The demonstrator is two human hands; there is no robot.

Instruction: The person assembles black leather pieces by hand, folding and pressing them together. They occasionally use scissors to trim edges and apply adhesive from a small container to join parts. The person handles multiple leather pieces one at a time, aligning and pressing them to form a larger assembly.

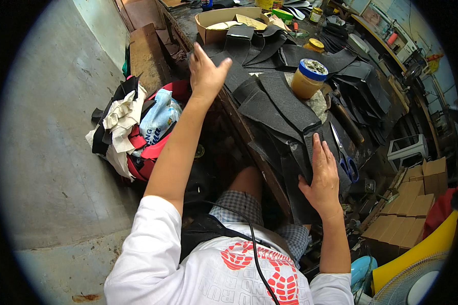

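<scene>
My left hand (207, 73) is stretched out over the workbench's left edge, fingers spread, holding nothing, just touching the black rubber sheets (269, 48) piled there. My right hand (321, 175) lies flat on the near end of a stack of long black ribbed strips (285, 104), fingers extended, pressing the nearest piece (296, 157). A jar with a blue lid (308, 77) holding yellowish glue stands on the pile between the hands.
Scissors with blue handles (346, 160) and a hammer (343, 114) lie right of my right hand. A cardboard box (224, 20) stands at the bench's far end. A red bag with cloth scraps (142, 127) sits on the floor at left. Brown boxes (407, 208) are stacked at right.
</scene>
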